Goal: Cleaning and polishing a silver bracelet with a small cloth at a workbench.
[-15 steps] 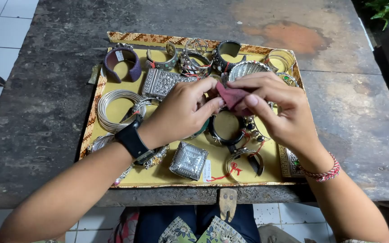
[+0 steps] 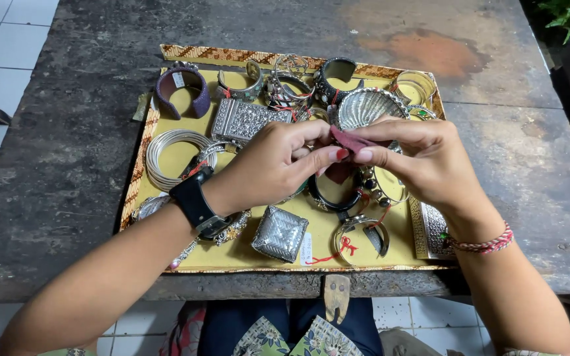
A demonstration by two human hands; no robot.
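Yellow-lined tray with woven patterned rim set near the front edge of the dark weathered stone tabletop; bare stone open to left, right and beyond. Both hands raised together over the tray's middle, wrists angled inward. Left hand and right hand each with grip pinched on a small maroon cloth, folded and crumpled between the fingertips. Just beneath: a ribbed silver shell-shaped dish, a black bangle, a square embossed silver box.
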